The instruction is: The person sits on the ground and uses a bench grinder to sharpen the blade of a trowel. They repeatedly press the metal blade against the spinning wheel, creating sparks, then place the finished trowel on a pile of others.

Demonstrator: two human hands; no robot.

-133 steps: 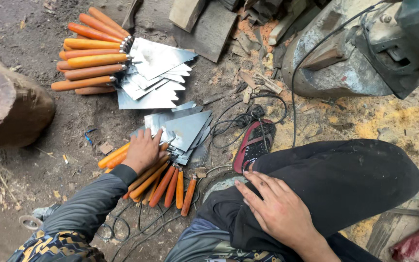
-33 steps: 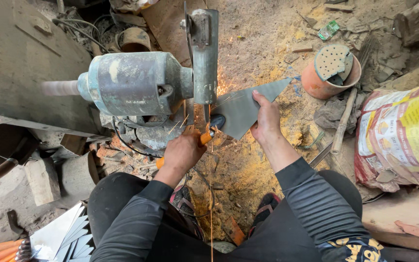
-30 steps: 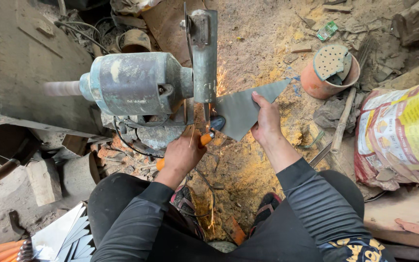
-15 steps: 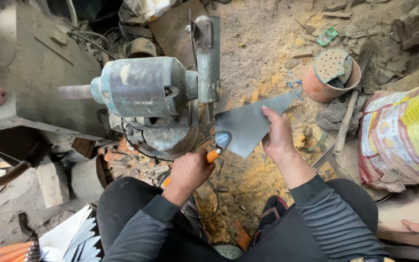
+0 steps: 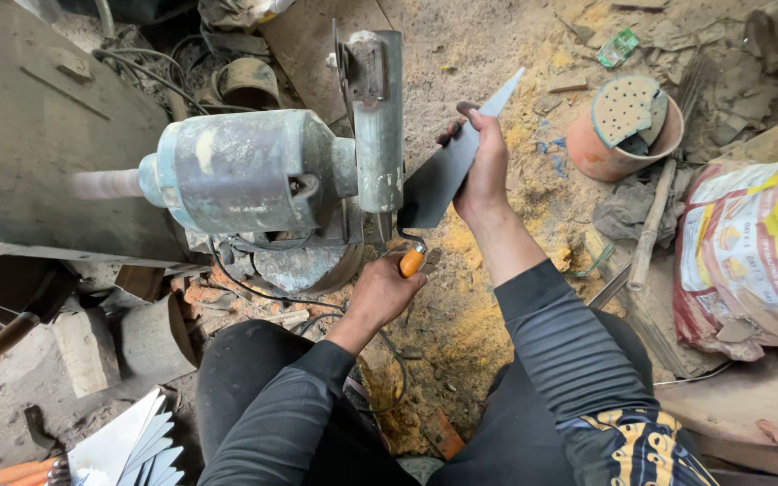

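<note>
Head view is showing a clay pot [image 5: 619, 144] far right, a perforated disc sitting in it. I am gripping the trowel's [image 5: 447, 171] orange handle [image 5: 411, 262] with my left hand [image 5: 384, 292]; my right hand [image 5: 483, 166] is clamping its blade beside the grinder [image 5: 254, 171].

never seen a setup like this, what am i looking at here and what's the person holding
This is one picture from a camera worn on the person's head, looking down at their own arms and knees. The big grey machine is a motor with a grinding wheel on its end. The left hand grips the orange handle of a trowel, and the right hand holds its flat pointed blade beside the wheel. The dirt floor is covered in yellowish dust. More blades lie at bottom left, and a clay pot sits at upper right.
</note>
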